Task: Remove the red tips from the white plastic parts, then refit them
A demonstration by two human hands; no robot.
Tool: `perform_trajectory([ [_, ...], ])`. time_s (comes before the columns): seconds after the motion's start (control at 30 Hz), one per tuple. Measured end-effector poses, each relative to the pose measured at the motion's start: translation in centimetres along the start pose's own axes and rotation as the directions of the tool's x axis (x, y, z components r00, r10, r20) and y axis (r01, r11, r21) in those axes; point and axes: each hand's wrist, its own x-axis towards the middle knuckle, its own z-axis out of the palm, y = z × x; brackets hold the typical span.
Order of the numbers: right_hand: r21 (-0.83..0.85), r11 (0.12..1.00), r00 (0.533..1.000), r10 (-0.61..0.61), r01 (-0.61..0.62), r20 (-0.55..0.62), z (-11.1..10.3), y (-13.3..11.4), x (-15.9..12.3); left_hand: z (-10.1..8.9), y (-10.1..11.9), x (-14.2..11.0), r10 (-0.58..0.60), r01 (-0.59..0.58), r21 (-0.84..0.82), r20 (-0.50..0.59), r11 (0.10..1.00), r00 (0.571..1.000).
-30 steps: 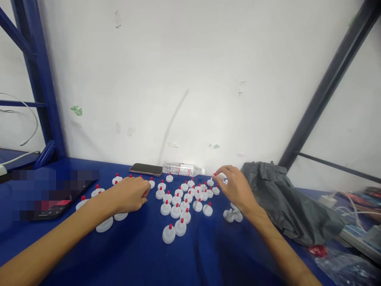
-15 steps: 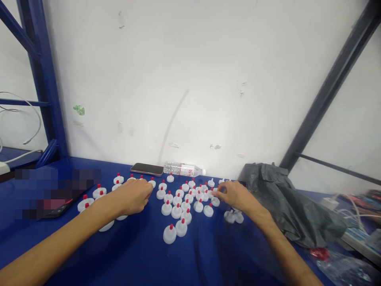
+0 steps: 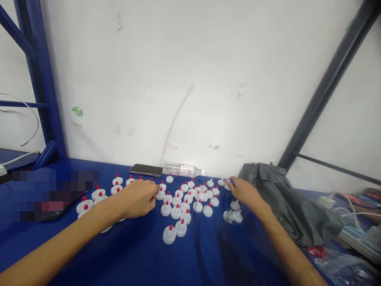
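My left hand is closed above the blue table, its fingers curled around a small red cap of which only a bit shows. Its wrist hides part of the group of white nozzle lids with red tips at the left. My right hand has thumb and fingers pinched at a bare white nozzle lid near the back. Close by stands another bare lid. Red-tipped white lids are spread between the hands. Several translucent bare lids lie below my right hand.
A phone and a lying water bottle rest against the wall. A dark plastic bag slumps right of my right hand. Behind it are cables and a power strip. A clear bag lies at the lower right.
My right hand has moved back and right, away from the red-tipped lids to a bare lid. My left hand has shifted slightly right.
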Motion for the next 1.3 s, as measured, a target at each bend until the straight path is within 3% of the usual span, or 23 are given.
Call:
perform_trajectory([
  [0.23,0.052,0.998,0.998,-0.046,0.043,0.046,2.4,1.3,1.7,0.3,0.2,-0.4,0.055,-0.056,-0.034,-0.028,0.998,0.998],
  [0.63,0.099,0.994,0.998,-0.052,0.054,-0.019,3.1,1.0,1.8,0.2,0.6,-0.2,0.089,-0.087,-0.067,0.013,0.994,0.996],
  [0.8,0.132,0.984,0.986,-0.104,0.121,-0.128,2.3,0.5,1.5,0.1,0.8,-0.2,0.112,-0.112,-0.067,-0.002,0.991,0.994],
  [0.9,0.163,0.972,0.962,-0.127,0.169,-0.241,1.0,-0.4,0.9,-0.1,1.4,-0.1,0.145,-0.150,-0.071,-0.077,0.986,0.986],
  [1.07,0.213,0.918,0.899,-0.243,0.334,-0.364,-0.4,-4.6,-1.6,0.4,2.5,0.2,0.279,-0.303,-0.035,-0.304,0.952,0.911],
  [1.2,0.229,0.750,0.707,-0.409,0.620,-0.577,-0.4,-9.3,-5.1,1.4,3.3,0.1,0.354,-0.387,0.000,-0.406,0.922,0.842],
  [1.3,0.209,0.605,0.597,-0.558,0.768,-0.577,-0.4,-11.8,-7.4,2.1,4.2,-0.1,0.364,-0.403,0.016,-0.459,0.915,0.811],
])
